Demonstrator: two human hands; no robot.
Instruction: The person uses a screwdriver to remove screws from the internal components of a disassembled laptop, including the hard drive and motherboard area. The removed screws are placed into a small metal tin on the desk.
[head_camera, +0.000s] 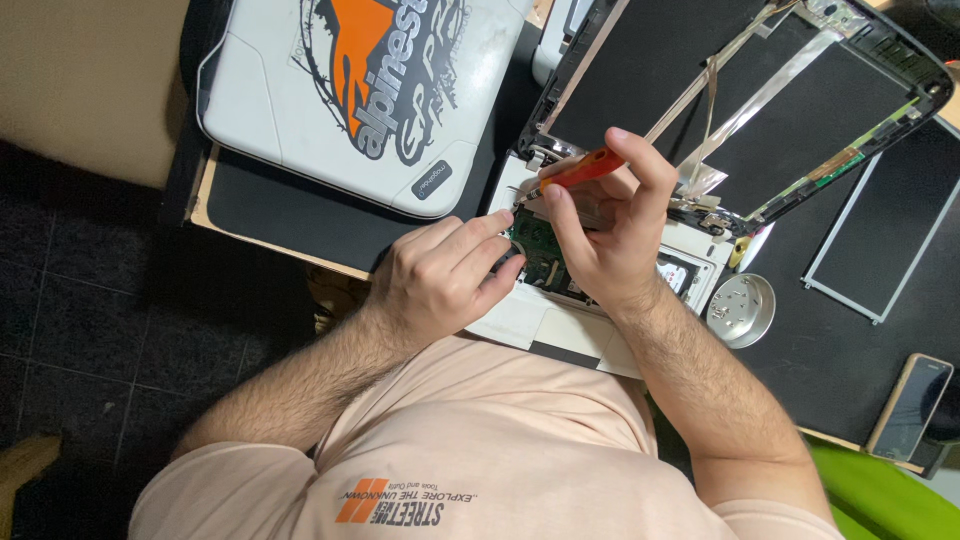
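Beside the white laptop (600, 310), the right hand (610, 230) grips an orange screwdriver (580, 170).

My shirt (480, 440) is a soft peach colour with short sleeves. It has a small orange square with stripes on the front, next to some dark letters. My arms are bare and hairy. My left hand (440, 275) and right hand (610, 235) have no rings, watch or gloves.

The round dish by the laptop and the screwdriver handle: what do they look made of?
The round dish looks like bare metal: silvery with dull reflections. The screwdriver handle, held in the right hand, looks like glossy orange plastic, possibly translucent.
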